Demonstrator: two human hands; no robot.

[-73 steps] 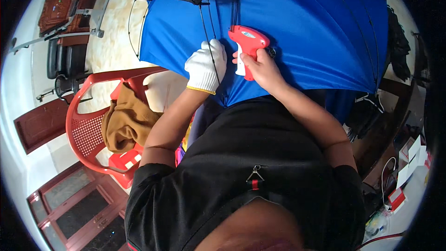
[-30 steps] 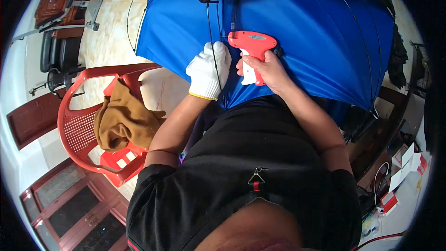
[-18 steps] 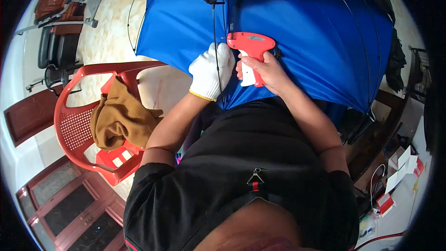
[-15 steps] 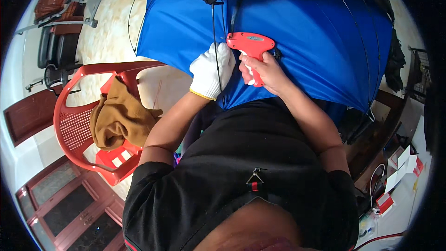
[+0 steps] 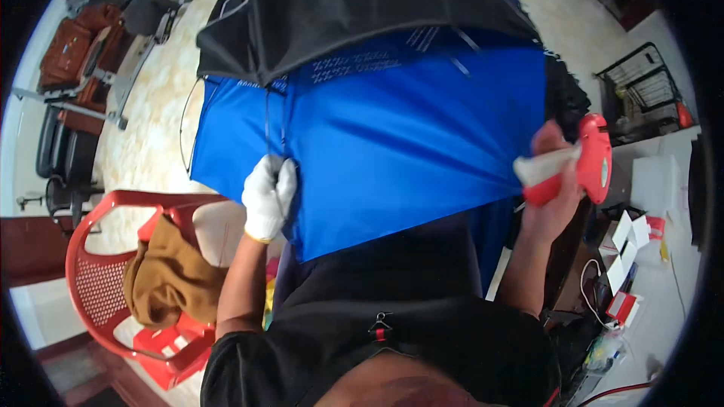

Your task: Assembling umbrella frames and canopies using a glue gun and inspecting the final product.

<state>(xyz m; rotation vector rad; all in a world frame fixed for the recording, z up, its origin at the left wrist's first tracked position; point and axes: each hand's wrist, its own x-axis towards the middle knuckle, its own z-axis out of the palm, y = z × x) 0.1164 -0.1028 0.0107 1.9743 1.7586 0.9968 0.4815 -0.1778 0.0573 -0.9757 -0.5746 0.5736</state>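
Note:
A partly spread umbrella, blue on the facing side with black fabric folded over at the far side, stretches across in front of my body. My left hand, in a white knit glove, is closed on the umbrella's blue fabric edge, by a thin dark rib. At the right end of the cloth, my bare right hand is wrapped round a red tagging gun with a white trigger. Motion blurs this hand. The pulled fabric runs to a point beside it; whether its fingers also hold the cloth cannot be made out.
A red plastic chair with a brown cloth on it stands at my left. On the right, a white tabletop carries open boxes and a cable. A black wire rack stands farther back, beyond dark fabric.
The tagging gun has swung with my right hand from the umbrella's middle to its right end. My left hand has shifted left and nearer, and the blue fabric now spreads between both hands.

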